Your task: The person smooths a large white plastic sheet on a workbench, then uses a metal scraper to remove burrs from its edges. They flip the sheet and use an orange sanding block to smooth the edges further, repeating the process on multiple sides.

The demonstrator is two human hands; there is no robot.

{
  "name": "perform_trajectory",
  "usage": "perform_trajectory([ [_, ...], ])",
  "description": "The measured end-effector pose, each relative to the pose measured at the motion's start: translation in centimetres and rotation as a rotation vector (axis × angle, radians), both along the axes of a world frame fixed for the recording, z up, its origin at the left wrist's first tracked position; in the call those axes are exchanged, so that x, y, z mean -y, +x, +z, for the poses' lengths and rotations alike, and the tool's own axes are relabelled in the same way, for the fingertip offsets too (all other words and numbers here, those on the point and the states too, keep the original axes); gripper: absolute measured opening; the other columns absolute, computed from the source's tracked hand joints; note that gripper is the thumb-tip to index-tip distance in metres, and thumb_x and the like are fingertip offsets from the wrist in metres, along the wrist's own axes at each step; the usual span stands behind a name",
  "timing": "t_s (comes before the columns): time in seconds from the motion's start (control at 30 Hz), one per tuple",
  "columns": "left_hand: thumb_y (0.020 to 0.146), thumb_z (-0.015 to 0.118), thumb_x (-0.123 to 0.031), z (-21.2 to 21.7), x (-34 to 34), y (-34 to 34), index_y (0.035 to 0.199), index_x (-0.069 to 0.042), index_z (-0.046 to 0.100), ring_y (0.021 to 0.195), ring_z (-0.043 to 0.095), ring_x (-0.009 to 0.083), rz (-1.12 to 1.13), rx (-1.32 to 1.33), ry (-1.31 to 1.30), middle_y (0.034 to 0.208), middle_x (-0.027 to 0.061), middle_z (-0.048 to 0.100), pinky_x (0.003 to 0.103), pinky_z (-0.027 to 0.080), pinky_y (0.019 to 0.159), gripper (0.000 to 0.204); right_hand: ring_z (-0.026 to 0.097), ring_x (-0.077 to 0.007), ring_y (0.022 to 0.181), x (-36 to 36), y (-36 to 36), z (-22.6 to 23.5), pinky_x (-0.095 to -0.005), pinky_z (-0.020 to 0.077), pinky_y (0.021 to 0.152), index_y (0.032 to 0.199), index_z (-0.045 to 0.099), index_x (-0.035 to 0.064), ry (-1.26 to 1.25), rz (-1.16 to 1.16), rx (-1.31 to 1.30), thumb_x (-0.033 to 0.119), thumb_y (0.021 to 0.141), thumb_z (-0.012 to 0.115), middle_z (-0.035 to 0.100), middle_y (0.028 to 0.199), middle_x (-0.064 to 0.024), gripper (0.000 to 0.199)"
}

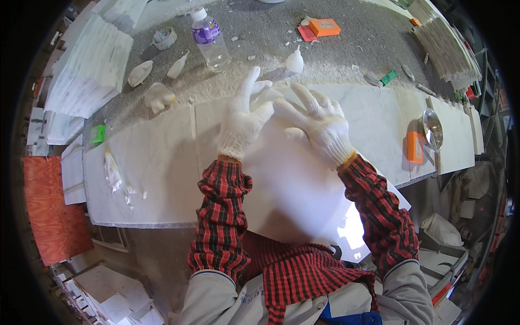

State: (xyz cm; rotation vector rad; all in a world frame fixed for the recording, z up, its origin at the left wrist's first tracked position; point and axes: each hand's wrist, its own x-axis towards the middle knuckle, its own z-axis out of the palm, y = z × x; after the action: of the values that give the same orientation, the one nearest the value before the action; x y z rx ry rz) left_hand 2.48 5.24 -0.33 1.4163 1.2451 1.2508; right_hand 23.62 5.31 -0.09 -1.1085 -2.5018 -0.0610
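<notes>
Both my hands lie flat on a large white slab (303, 184) that rests across the table (346, 49) and reaches back toward my lap. My left hand (244, 119), in a white knit glove, has its fingers spread open and pointing away from me, palm down near the slab's far edge, gripping nothing. My right hand (319, 122), gloved the same way, is just beside it, fingers open and fanned out, pressing on the same white surface; the two hands nearly touch at the thumbs. Red plaid sleeves cover both my forearms. The slab sits between other pale marble tiles (151, 162) laid side by side along the table's near edge. Beyond my fingertips stands a small white bulb-shaped piece (294, 61) on the grey gritty tabletop, and farther left a clear plastic water bottle (209, 39) with a purple label. An orange box (324, 26) lies at the far side. To my right, an orange block (415, 147) sits on a tile, next to a shiny round metal dish (433, 129). A stack of white tiles (89, 67) rises at the far left, and a small green piece (97, 134) lies near it.
</notes>
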Motion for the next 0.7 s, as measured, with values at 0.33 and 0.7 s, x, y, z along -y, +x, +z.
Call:
perform_trajectory([
  [0.33, 0.093, 0.047, -0.001, -0.5, 0.3, 0.5, 0.146, -0.002, 0.05, 0.105, 0.063, 0.0149, 0.317, -0.08, 0.088, 0.118, 0.0124, 0.069, 0.028, 0.05, 0.093, 0.053, 0.05, -0.0334, 0.126, -1.1, -2.6, 1.1, -0.0499, 0.042, 0.102, 0.143, 0.054, 0.0293, 0.015, -0.08, -0.05, 0.055, 0.095, 0.054, 0.045, 0.148, -0.0097, 0.055],
  [0.7, 0.093, 0.049, -0.001, -0.2, 0.4, 1.0, 0.142, 0.001, 0.053, 0.116, 0.064, 0.0179, 0.2, -0.094, 0.102, 0.123, 0.0162, 0.07, 0.03, 0.048, 0.101, 0.049, 0.061, -0.036, 0.113, 0.3, -1.4, 0.2, -0.0474, 0.0475, 0.095, 0.135, 0.06, 0.0231, -0.189, -0.219, -0.265, 0.05, 0.097, 0.054, 0.058, 0.138, -0.009, 0.047],
])
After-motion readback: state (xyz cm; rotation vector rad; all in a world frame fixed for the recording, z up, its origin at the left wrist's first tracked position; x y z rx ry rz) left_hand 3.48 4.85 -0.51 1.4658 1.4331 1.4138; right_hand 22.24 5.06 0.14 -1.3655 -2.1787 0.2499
